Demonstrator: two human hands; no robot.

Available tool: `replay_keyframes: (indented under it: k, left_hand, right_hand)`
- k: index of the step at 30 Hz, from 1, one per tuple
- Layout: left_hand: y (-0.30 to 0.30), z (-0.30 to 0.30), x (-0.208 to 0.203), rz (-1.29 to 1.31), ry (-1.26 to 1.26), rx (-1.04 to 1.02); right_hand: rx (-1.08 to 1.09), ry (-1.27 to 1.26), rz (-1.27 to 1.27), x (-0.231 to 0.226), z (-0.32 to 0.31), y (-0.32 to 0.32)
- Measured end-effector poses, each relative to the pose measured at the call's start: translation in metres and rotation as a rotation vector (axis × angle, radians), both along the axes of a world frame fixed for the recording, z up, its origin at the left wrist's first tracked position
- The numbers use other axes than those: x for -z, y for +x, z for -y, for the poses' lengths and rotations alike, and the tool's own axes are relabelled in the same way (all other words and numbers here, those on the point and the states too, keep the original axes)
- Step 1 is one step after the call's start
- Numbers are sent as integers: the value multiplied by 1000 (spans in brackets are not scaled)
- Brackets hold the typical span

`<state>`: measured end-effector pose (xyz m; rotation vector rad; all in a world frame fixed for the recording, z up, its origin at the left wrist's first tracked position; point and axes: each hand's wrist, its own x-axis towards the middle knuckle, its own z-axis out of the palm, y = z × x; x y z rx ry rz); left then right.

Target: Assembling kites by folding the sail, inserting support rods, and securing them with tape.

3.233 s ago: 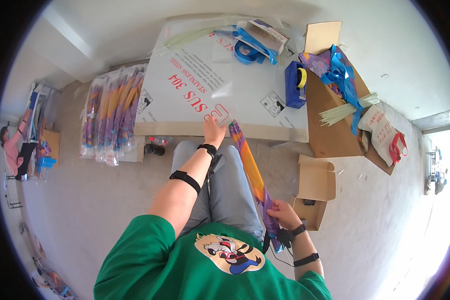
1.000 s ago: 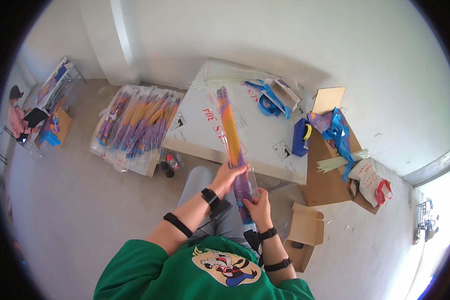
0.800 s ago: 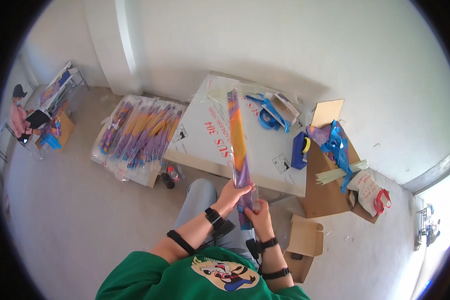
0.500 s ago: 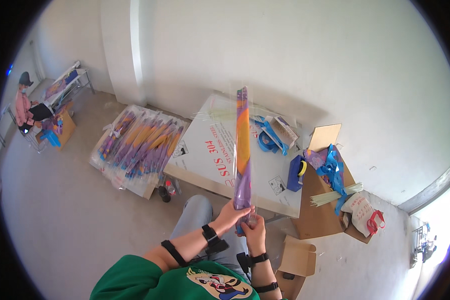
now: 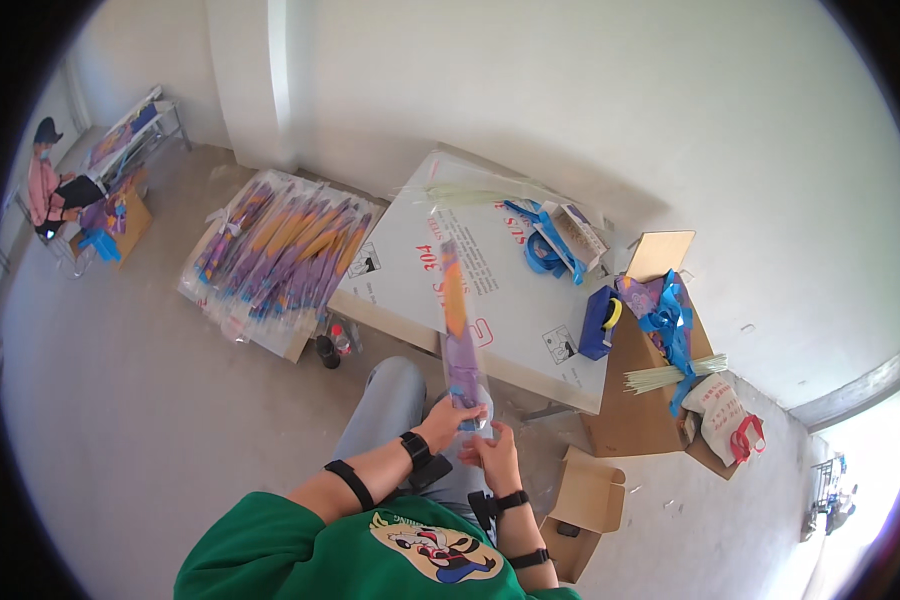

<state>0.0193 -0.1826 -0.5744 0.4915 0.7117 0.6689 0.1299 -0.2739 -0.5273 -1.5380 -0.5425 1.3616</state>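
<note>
A long roll of purple and orange printed fabric (image 5: 458, 340) lies inside a clear plastic sleeve, pointing away from me over the table's near edge. Near its lower end my left hand (image 5: 448, 420) is closed round the sleeved roll. Just right of that end is my right hand (image 5: 494, 455), its fingers apart beside the bottom of the sleeve. Whether those fingertips touch the plastic is hard to make out.
The table (image 5: 395, 290) carries thin pale sticks, blue ribbon (image 5: 543, 255) and a blue tape dispenser (image 5: 598, 322). Left stands a pile of sleeved rolls (image 5: 285, 250). Cardboard boxes (image 5: 635, 410) stand right, one holding fabric and sticks. A person (image 5: 50, 185) sits far left.
The sleeved roll has come down and tilted slightly left, its top now lower over the table. My right hand has loosened from its lower end and its fingers have spread.
</note>
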Motion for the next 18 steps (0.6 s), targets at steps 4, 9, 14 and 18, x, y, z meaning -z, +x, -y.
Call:
replay_keyframes:
  k: [4, 9, 14, 18]
  left_hand:
    - [-2, -1, 14, -65, -48, 30]
    - [0, 11, 16, -26, -86, 132]
    - [-7, 6, 16, 36, -110, -10]
    - [-2, 10, 10, 13, -93, 32]
  right_hand:
    - [-91, -62, 52, 3, 15, 3]
    - [-24, -33, 151, 12, -4, -4]
    - [-52, -22, 123, 7, 15, -1]
    - [-95, -3, 158, 14, 18, 0]
